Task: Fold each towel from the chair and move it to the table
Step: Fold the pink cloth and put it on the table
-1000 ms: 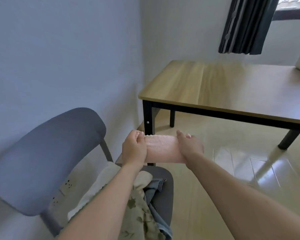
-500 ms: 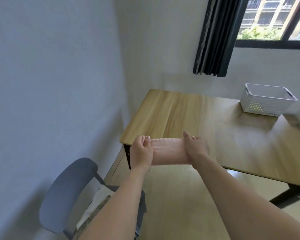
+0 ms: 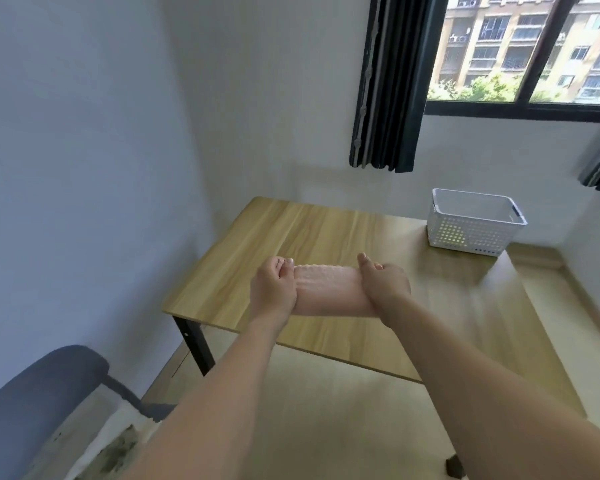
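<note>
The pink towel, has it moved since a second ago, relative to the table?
Yes. The pink towel, gripped by the left hand and right hand, has gone from below the table edge, near the chair, to over the tabletop.

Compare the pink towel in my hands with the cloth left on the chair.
The pink towel is folded flat; the cloth on the chair lies rumpled. The pink towel is plain; the cloth looks pale with a greenish print. The pink towel is held over the table; the cloth rests on the seat.

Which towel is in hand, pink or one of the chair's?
The pink towel, folded and gripped at its ends by the left hand and right hand over the table. The other cloths lie loose on the chair.
</note>
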